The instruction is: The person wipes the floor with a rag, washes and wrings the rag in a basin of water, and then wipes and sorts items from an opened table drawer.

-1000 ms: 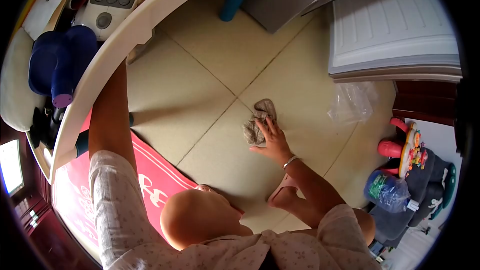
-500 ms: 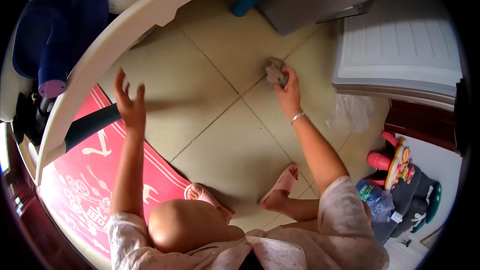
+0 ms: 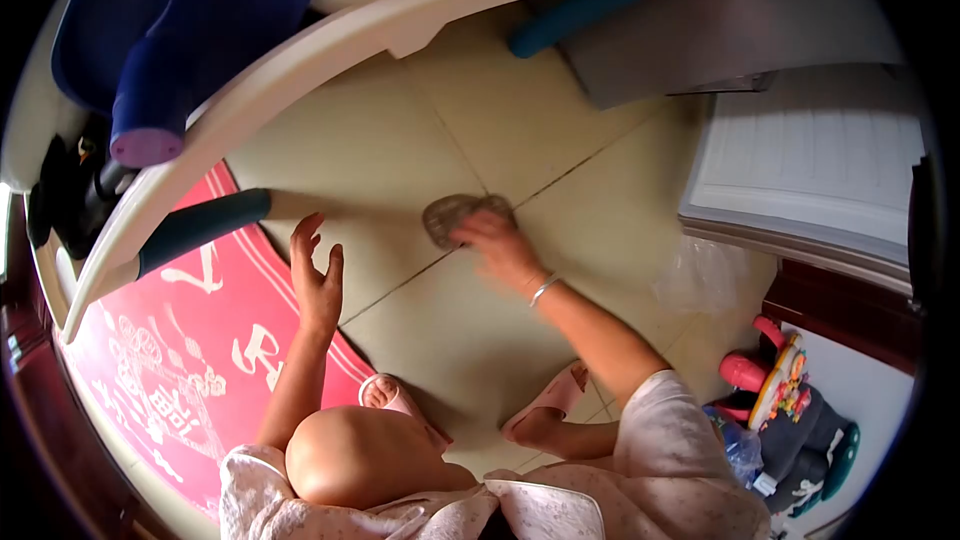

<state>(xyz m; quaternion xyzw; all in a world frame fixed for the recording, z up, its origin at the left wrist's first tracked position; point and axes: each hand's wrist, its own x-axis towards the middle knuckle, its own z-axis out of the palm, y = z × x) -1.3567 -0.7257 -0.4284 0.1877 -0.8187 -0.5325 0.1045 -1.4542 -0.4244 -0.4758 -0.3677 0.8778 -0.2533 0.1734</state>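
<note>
A crumpled grey-brown cloth (image 3: 450, 220) lies against the beige tiled floor (image 3: 400, 160). My right hand (image 3: 498, 245), with a silver bracelet at the wrist, presses on the cloth, its fingers over the cloth's right part and blurred by motion. Off to the left, my left hand (image 3: 318, 275) hangs in the air above the floor near the red mat's edge, fingers apart and nothing in them.
A curved white table edge (image 3: 330, 45) with a dark blue object (image 3: 180, 40) arches over the upper left. Its teal leg (image 3: 205, 230) stands on the red mat (image 3: 250, 310). An open white door panel (image 3: 800, 170), a clear plastic bag (image 3: 705, 275) and toys (image 3: 780, 380) are at right.
My right hand has swept the cloth from the upper right to the left and nearer across the tiles. My left hand came out from under the table edge, then moved lower and rightward.
</note>
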